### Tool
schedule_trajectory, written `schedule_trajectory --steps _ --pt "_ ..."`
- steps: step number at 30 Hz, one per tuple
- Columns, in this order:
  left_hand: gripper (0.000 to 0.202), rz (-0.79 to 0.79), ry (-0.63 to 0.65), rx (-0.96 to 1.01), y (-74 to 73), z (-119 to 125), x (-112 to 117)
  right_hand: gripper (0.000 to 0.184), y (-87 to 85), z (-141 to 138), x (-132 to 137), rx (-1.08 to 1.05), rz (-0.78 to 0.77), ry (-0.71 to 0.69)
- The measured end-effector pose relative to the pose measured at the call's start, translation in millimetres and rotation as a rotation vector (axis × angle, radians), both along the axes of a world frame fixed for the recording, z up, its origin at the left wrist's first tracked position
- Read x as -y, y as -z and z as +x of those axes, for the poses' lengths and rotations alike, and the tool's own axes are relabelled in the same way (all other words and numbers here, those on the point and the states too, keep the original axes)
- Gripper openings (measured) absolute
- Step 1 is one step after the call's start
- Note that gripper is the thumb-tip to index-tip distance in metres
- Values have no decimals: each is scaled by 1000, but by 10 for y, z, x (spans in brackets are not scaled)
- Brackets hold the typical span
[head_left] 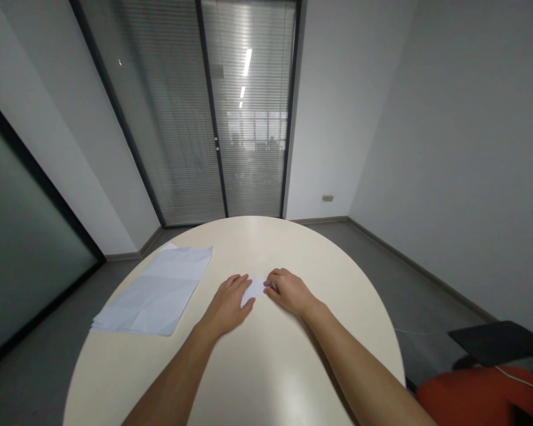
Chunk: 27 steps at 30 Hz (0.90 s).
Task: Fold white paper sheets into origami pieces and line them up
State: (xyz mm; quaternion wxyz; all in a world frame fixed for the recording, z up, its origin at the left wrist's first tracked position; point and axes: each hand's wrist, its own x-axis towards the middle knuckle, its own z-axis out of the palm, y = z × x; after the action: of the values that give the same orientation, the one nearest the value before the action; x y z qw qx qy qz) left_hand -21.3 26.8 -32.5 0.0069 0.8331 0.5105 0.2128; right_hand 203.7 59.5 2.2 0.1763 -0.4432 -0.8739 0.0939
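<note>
A small folded piece of white paper [254, 289] lies in the middle of the round cream table [266, 248]. My left hand [229, 304] rests flat on the paper's left part, fingers stretched forward and open. My right hand [288, 290] is on the paper's right edge, its fingers curled and pressing down on the paper. Most of the paper is hidden under both hands.
A stack of white paper sheets [156, 291] lies on the table's left side. An orange chair [484, 395] with a dark armrest [497, 342] stands at the lower right. Glass doors with blinds [213, 112] are behind the table.
</note>
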Motion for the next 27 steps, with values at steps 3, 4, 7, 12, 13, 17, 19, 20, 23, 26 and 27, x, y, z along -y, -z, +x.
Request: schedule_trajectory --steps 3,4,7,12,13,17,19,20,23,26,27 --pt "45 7 -19 -13 -1 0 3 18 -7 -3 7 11 -11 11" --pt "45 7 -21 -15 -2 -1 4 18 -7 -4 7 9 -13 13" --pt "44 7 -20 -11 -2 -1 4 19 0 -1 1 -1 -15 13" --pt "44 0 -7 8 -6 1 5 22 5 19 -7 -15 -15 -13" --pt "44 -2 -7 10 -8 3 6 23 4 22 -8 -15 -16 -18" --pt "43 -4 -4 14 -23 11 3 24 3 24 -14 -19 -26 -26" --pt "42 -4 -1 10 -29 13 0 24 6 23 -15 -26 -25 -27" --pt "42 -4 0 9 -31 13 -2 24 8 23 -15 -29 -26 -27" --pt "41 6 -2 10 -34 14 -1 25 10 24 -14 -35 -33 -34" --pt "41 17 -5 15 -37 15 4 27 9 24 -13 -39 -42 -31" --pt "41 18 -6 17 -38 16 6 27 8 23 -14 -40 -43 -26"
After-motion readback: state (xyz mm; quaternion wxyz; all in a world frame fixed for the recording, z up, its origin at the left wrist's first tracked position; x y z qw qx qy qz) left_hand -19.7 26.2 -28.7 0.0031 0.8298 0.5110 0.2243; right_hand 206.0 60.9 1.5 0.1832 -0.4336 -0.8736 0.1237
